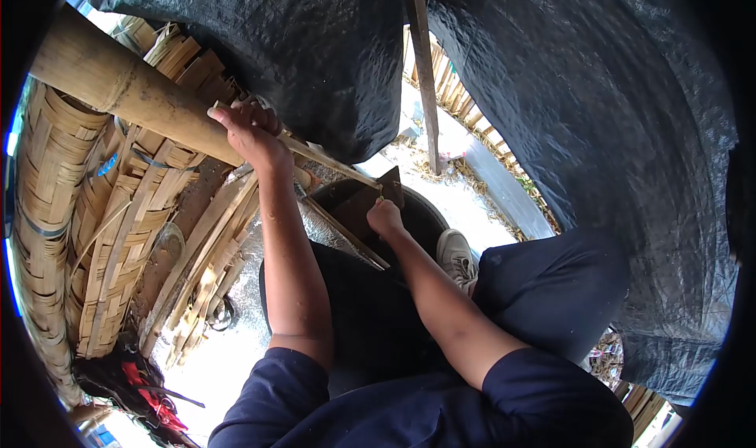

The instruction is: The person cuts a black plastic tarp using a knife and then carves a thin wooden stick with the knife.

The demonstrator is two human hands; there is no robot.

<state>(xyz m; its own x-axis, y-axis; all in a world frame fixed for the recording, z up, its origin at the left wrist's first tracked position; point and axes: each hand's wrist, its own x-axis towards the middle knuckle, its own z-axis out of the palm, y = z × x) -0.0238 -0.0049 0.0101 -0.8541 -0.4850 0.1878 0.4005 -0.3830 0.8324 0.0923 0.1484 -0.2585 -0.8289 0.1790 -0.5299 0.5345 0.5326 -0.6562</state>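
My left hand [250,133] is closed around a long, narrow bamboo strip [335,163], near its upper left end. The strip slants down to the right, and its far end reaches just above my right hand [384,217]. That hand is a fist, with a small green bit showing at the thumb. What it grips is mostly hidden. Right behind it rises a dark, pointed flat piece [390,182]; I cannot tell whether the fist holds it. Below both lies a dark round basin [429,216].
A thick bamboo pole [142,94] crosses at upper left, over rolled woven bamboo mats [59,235]. Split bamboo slats [209,267] lean beside my left arm. Black plastic sheeting [583,109] hangs ahead and to the right, near a thin upright post [425,78]. My shoe [457,257] is beside the basin.
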